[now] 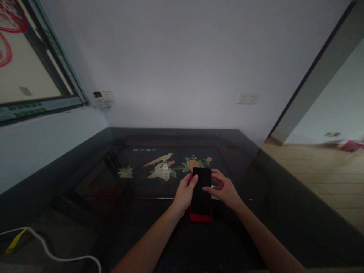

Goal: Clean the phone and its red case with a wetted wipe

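Note:
A black smartphone (201, 195) lies over a slightly longer red case or box (200, 218), whose red shows along the bottom and upper left edge. My left hand (184, 193) grips the left side, its thumb pressing on the phone's upper front. On the other side, my right hand (226, 189) has its thumb on the phone's front and its fingers curled by the right edge. Part of a small white item (215, 192) shows beneath the right hand; its kind is hidden. A small clear bottle (166, 173) stands left of the hands.
The dark glossy table (136, 227) bears an inlaid bird and flower picture. A white cable (68, 259) with a yellow tag (14, 241) is at the lower left. Wall sockets (247, 98) are on the wall behind, and a window (34, 57) is at the left.

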Demonstrator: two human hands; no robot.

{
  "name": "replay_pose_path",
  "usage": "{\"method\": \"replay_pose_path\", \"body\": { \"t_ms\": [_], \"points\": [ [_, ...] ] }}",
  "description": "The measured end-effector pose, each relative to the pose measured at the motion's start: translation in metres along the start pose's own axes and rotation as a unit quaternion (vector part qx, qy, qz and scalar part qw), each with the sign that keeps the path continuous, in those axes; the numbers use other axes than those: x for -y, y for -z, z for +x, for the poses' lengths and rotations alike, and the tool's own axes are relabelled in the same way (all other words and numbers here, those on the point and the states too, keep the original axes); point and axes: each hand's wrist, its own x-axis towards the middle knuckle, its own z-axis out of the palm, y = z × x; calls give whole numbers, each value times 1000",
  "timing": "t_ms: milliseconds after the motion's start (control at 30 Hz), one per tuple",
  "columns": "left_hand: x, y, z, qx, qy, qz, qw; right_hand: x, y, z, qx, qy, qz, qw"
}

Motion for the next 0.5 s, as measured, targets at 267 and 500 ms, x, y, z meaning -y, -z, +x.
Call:
{"method": "replay_pose_path", "body": {
  "t_ms": [267, 500],
  "points": [
    [8, 7, 8, 4, -26, -9, 1000, -10, 1, 5, -45, -53, 34, 997],
    [18, 15, 20, -45, -71, -27, 996, -1, 1, -2, 75, -166, 72, 981]
  ]
}}
